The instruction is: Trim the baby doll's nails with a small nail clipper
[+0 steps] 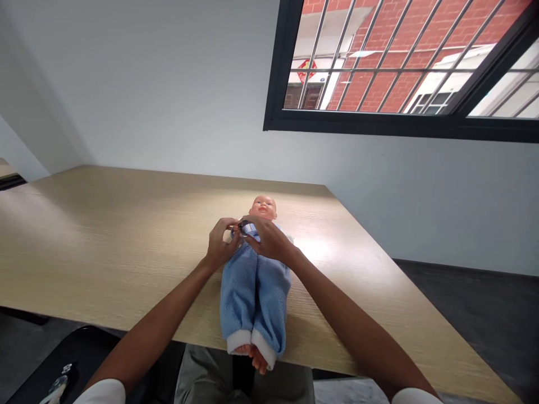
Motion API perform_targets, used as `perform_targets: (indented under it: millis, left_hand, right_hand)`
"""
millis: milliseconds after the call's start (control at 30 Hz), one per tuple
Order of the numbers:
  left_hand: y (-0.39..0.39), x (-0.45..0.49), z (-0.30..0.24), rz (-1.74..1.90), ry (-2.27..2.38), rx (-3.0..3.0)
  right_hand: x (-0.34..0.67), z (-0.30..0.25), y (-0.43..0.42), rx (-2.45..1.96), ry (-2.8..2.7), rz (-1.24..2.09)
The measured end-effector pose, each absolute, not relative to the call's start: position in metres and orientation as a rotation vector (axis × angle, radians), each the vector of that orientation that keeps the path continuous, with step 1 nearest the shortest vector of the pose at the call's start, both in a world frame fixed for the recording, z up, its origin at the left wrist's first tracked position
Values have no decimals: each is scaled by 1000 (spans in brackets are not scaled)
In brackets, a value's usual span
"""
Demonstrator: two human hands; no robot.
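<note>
A baby doll (263,206) lies on its back on the wooden table (109,241), head away from me, feet over the near edge. It wears a fluffy blue one-piece suit (255,292) with white cuffs. My left hand (219,245) and my right hand (269,238) meet at the doll's chest, just below its chin. Both pinch the top of the suit's front, where a small dark fastener shows between the fingertips.
A grey wall rises behind the table, with a black-framed barred window (400,62) at the upper right. The table's right edge drops to a dark floor (475,314). A black chair seat (54,370) sits at the lower left.
</note>
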State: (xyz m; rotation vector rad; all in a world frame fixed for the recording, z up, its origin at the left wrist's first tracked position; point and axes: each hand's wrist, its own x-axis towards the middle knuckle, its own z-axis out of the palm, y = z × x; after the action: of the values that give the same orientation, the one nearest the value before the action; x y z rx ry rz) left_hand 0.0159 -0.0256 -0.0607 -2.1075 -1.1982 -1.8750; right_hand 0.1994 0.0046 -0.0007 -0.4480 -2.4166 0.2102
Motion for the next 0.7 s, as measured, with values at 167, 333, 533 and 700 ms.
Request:
perform_targets:
  millis: [167,333,533,700]
  left_hand:
    - [-25,19,-60,-1742,-1252,-2287]
    - [-23,15,-57,-1722,-1277,-2350]
    - [-24,16,-56,-1755,-1294,-2315]
    - [-22,17,-59,-1766,-1312,-2309]
  right_hand:
    - [200,-11,14,-498,-2254,305]
    - [195,-29,18,-501,-2178,307]
    - [187,-44,16,-503,-2061,261]
    - [187,-47,15,-484,-2077,170]
